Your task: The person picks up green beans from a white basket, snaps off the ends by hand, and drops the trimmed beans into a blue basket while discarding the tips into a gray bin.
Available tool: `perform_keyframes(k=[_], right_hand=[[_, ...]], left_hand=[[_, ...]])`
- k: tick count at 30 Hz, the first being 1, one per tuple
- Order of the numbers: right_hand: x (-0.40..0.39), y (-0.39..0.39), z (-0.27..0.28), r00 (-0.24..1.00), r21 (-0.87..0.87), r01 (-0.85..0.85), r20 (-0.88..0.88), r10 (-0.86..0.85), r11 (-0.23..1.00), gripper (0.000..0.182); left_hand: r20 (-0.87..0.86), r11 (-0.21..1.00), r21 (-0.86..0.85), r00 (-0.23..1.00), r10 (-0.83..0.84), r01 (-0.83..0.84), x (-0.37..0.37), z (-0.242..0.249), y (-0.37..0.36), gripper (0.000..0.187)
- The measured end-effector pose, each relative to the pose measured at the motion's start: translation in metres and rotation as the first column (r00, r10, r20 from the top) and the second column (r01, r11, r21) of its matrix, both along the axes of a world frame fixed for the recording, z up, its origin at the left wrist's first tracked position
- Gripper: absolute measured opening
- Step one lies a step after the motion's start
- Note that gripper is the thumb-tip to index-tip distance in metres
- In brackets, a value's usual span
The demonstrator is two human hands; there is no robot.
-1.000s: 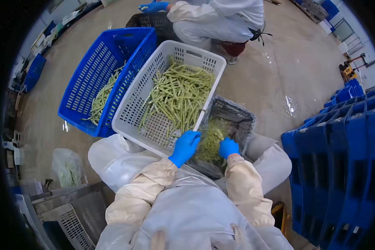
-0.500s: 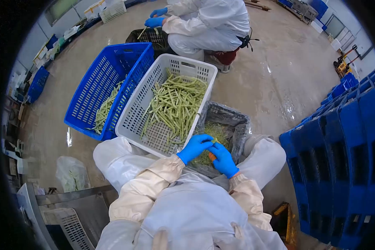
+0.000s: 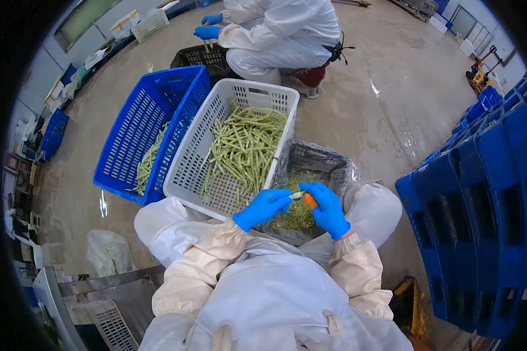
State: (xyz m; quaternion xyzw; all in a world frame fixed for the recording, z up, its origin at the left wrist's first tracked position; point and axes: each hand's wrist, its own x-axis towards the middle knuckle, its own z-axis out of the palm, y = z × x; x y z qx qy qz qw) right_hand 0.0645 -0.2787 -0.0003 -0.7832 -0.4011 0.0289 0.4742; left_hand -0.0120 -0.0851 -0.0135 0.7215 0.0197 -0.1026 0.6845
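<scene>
Both my hands wear blue gloves and meet above a black plastic-lined crate [image 3: 332, 168]. Pinched in the fingers of my left hand [image 3: 261, 209] is a pale green bean [image 3: 297, 195], its far end reaching my right fingertips. My right hand [image 3: 328, 212] is closed around a small orange tool [image 3: 310, 201]; only its orange part shows, the rest hidden by my fingers. Green shreds and trimmings [image 3: 298, 217] lie in the crate below. Just left, a white perforated basket [image 3: 184, 167] holds a heap of long green beans [image 3: 246, 143].
Beside the white basket stands a blue basket [image 3: 123, 146] with some beans. A person in white coveralls and blue gloves [image 3: 287, 35] sits ahead, at a dark crate [image 3: 202, 57]. Stacked blue pallets [image 3: 468, 222] rise at my right. A clear bag [image 3: 108, 251] lies on the floor left.
My hands have drawn apart, left hand leftward and right hand slightly rightward, so the bean and orange tool show more between them. The view has shifted slightly.
</scene>
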Motion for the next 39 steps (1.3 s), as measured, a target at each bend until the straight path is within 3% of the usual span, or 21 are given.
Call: perform_keyframes(k=[1,5,7,15,17,18,20,21,22,23,24,25,26,27,29,30,32,33,35,36,39], right_hand=[[0.001,0.000,0.003,0.995,-0.065,-0.031,0.092,0.037,0.997,0.033],[-0.001,0.003,0.010,0.996,-0.046,-0.040,0.079,0.043,0.998,0.032],[0.002,0.003,0.008,0.967,-0.121,-0.115,0.214,0.139,0.986,0.032],[-0.001,0.010,0.011,0.960,-0.218,-0.133,0.215,0.180,0.967,0.024],[-0.002,0.012,0.010,0.961,-0.245,-0.132,0.204,0.184,0.960,0.023],[-0.004,0.013,0.008,0.965,-0.176,-0.076,0.236,0.117,0.982,0.020],[-0.007,0.019,0.005,0.964,-0.103,-0.023,0.261,0.049,0.994,0.018],[-0.010,0.024,0.003,0.994,0.021,0.039,0.099,-0.041,0.999,0.015],[-0.013,0.030,0.001,0.991,0.131,0.119,-0.076,-0.110,0.984,0.013],[-0.016,0.035,-0.001,0.991,0.131,0.117,-0.077,-0.107,0.984,0.013],[-0.018,0.041,-0.003,0.925,0.279,0.196,-0.370,-0.083,0.940,0.012],[-0.021,0.046,-0.004,0.782,0.387,0.310,-0.624,-0.001,0.869,0.012],[-0.025,0.049,-0.004,0.781,0.387,0.309,-0.624,0.000,0.869,0.012],[-0.029,0.051,-0.004,0.776,0.380,0.310,-0.631,0.000,0.872,0.012],[-0.032,0.047,-0.006,0.770,0.374,0.311,-0.639,-0.001,0.874,0.012],[-0.030,0.038,-0.011,0.751,0.343,0.411,-0.653,-0.100,0.844,0.012],[-0.016,0.015,-0.038,0.675,0.242,0.569,-0.683,-0.278,0.786,0.012],[-0.011,0.005,-0.047,0.676,0.240,0.563,-0.684,-0.274,0.791,0.012],[-0.008,-0.009,-0.061,0.795,-0.152,0.440,-0.391,-0.463,0.885,0.012],[-0.009,-0.010,-0.078,0.922,-0.036,0.356,-0.150,-0.357,0.934,0.019],[-0.031,0.022,-0.043,0.947,0.171,0.262,-0.235,-0.219,0.950,0.025]], left_hand=[[-0.012,1.000,0.012,1.000,-0.001,0.001,-0.001,0.002,0.001,0.024],[-0.035,0.999,-0.032,0.999,0.007,-0.008,-0.006,0.002,0.006,0.024],[-0.050,0.999,-0.049,0.999,0.013,-0.015,-0.005,0.004,0.008,0.025],[-0.073,0.995,0.014,0.993,0.096,-0.095,-0.006,0.012,0.012,0.023],[0.094,0.984,0.127,0.989,0.116,-0.127,-0.007,0.007,0.012,0.023],[0.093,0.983,0.127,0.989,0.118,-0.129,-0.007,0.003,0.013,0.023],[0.300,0.960,0.201,0.945,0.131,-0.197,-0.007,0.000,0.012,0.024],[0.299,0.959,0.202,0.945,0.132,-0.198,-0.007,-0.001,0.010,0.024],[0.184,0.966,0.055,0.954,0.239,-0.252,-0.006,0.006,0.005,0.023],[0.053,0.944,-0.087,0.945,0.324,-0.319,-0.005,0.010,0.001,0.023],[0.053,0.943,-0.086,0.944,0.327,-0.322,-0.002,0.008,-0.001,0.023],[-0.009,0.909,-0.250,0.940,0.341,-0.333,0.001,0.004,-0.003,0.023],[-0.074,0.848,-0.405,0.936,0.343,-0.343,0.003,-0.001,-0.002,0.023],[-0.075,0.847,-0.405,0.936,0.344,-0.344,0.004,-0.004,0.001,0.023],[-0.143,0.672,-0.605,0.889,0.435,-0.427,0.010,-0.005,0.017,0.028],[-0.144,0.672,-0.605,0.889,0.435,-0.427,0.012,-0.003,0.032,0.028],[-0.163,0.344,-0.875,0.875,0.456,-0.342,0.017,0.008,0.064,0.035],[-0.165,0.340,-0.874,0.871,0.463,-0.346,0.018,0.013,0.071,0.035],[-0.170,0.262,-0.902,0.839,0.517,-0.344,0.020,0.024,0.081,0.037],[-0.167,0.261,-0.901,0.832,0.530,-0.347,0.023,0.027,0.081,0.037],[-0.152,0.281,-0.893,0.824,0.546,-0.351,0.026,0.029,0.075,0.036]])
